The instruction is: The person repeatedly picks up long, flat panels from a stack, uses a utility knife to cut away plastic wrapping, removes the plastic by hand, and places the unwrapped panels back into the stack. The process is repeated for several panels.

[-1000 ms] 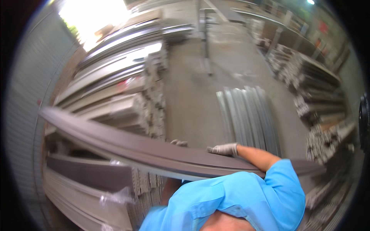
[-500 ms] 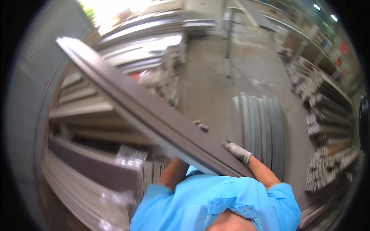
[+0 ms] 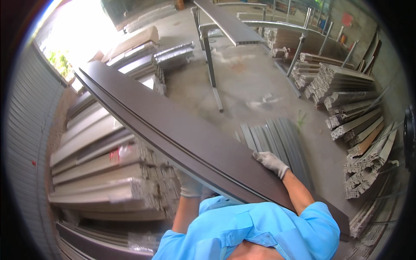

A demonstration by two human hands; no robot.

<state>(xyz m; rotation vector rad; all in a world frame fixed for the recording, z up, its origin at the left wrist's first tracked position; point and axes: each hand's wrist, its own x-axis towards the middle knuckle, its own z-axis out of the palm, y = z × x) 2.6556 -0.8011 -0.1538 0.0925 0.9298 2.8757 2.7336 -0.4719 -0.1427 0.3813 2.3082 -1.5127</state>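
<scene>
A long dark brown panel (image 3: 173,125) with a groove along its length slants across my front, from the far left to beside my right hip. My right hand (image 3: 272,163), in a pale work glove, grips its far edge with the fingers on the top face. On the near side, my left hand (image 3: 189,185), also gloved, holds the panel from beneath its near edge. The panel hides the left fingers.
Stacks of wrapped boards (image 3: 95,186) lie to the left beside a corrugated wall (image 3: 32,117). Grey profiles (image 3: 281,143) rest on the floor ahead. A metal rack (image 3: 210,65) bears another plank (image 3: 229,24). Profile piles (image 3: 338,82) line the right.
The view has turned rightward, bringing the rack closer to the middle. My left fingertips, earlier showing past the panel's far edge, are now beneath the near edge. The right hand keeps its hold.
</scene>
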